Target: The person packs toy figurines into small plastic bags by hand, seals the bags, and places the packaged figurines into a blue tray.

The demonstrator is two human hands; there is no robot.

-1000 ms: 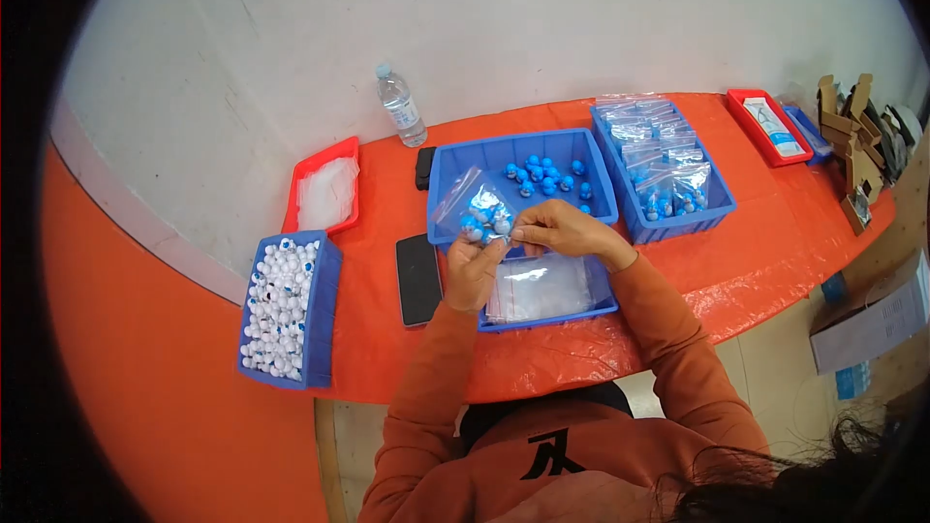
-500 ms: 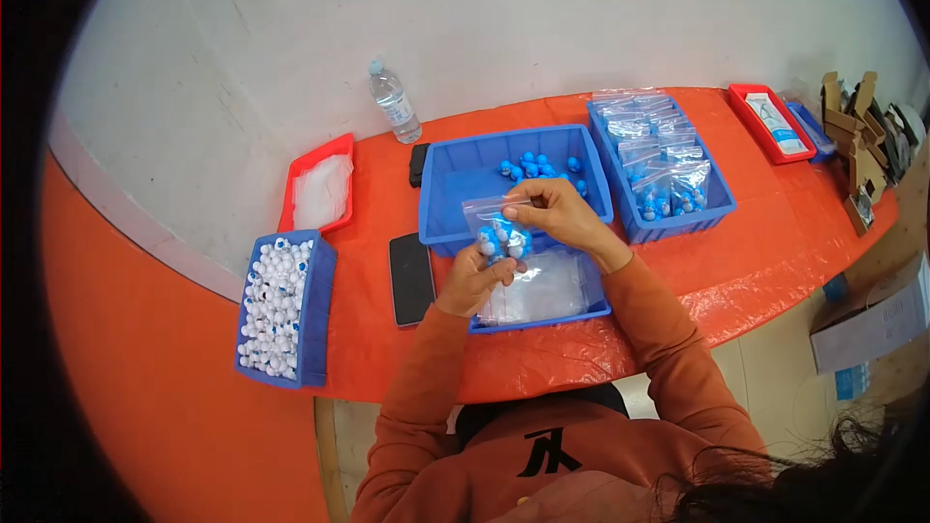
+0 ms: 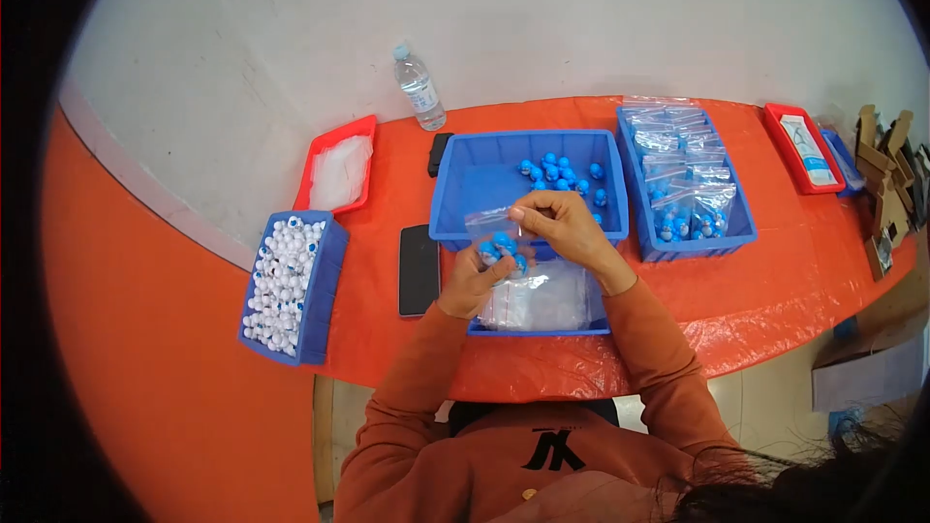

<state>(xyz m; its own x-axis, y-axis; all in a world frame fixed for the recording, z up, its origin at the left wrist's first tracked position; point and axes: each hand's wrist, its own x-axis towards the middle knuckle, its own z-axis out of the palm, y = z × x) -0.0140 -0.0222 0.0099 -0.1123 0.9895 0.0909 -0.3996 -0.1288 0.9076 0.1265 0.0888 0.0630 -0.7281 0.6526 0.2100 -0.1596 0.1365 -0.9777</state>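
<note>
A clear zip bag (image 3: pixel 501 243) with several small blue-and-white balls inside is held up between my two hands. My left hand (image 3: pixel 471 283) is closed around its lower left side, against the balls. At the bag's upper right corner, by the zip edge, my right hand (image 3: pixel 565 229) pinches the plastic. Just beyond the hands stands a blue bin (image 3: pixel 475 169) with loose blue balls (image 3: pixel 554 172) toward its right side. Below the hands, a shallow blue tray (image 3: pixel 542 331) holds flat clear bags (image 3: pixel 542 298), partly covered by my wrists.
To the right, a blue bin (image 3: pixel 693 251) holds filled zip bags. On the left are a bin (image 3: pixel 329 266) of white balls and a red tray (image 3: pixel 360 196) of clear sheets. A phone (image 3: pixel 419 271), water bottle (image 3: pixel 420 87), another red tray (image 3: pixel 775 126) and cardboard pieces (image 3: pixel 883 179) lie around.
The view has shifted slightly, so the bins appear displaced. My right hand has moved along the bag's top edge and the bag has turned a little. Both hands keep hold of it.
</note>
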